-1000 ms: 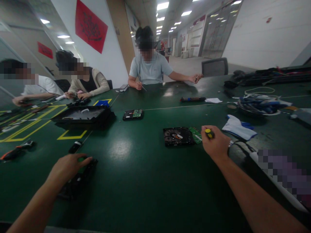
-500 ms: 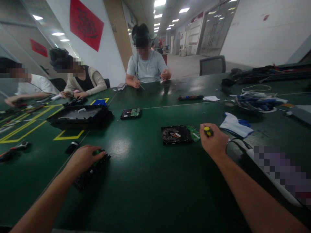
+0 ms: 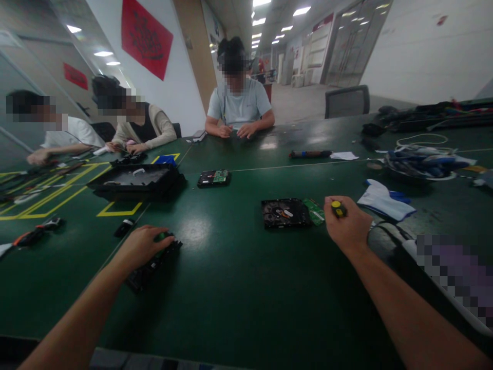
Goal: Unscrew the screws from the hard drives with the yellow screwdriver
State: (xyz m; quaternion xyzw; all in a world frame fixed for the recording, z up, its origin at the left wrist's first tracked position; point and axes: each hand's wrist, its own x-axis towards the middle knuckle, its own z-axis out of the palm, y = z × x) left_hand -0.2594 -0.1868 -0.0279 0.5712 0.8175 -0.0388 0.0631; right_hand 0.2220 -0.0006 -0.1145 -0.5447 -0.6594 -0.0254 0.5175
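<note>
My left hand (image 3: 148, 244) rests over a dark, bulky part (image 3: 144, 277) on the table, its fingers curled on the upper end, where a bit of green shows. Much of that part is hidden under the hand and wrist. In a closed fist, my right hand (image 3: 348, 223) grips a screwdriver (image 3: 338, 208) whose yellow and black handle end pokes out at the top; its shaft is out of sight. Just left of this fist lies an opened hard drive (image 3: 287, 213), with a green circuit board (image 3: 315, 211) against its right side.
Another hard drive (image 3: 213, 178) lies farther back, near a black tray (image 3: 134, 191). A white glove (image 3: 385, 199), a bundle of gloves (image 3: 427, 163) and a cable are at right. Several people sit around the green table (image 3: 239, 293); one faces me across it.
The whole view has shifted slightly, so things sit farther right. Both my hands keep their grips. The person opposite has brought their hands together on the table.
</note>
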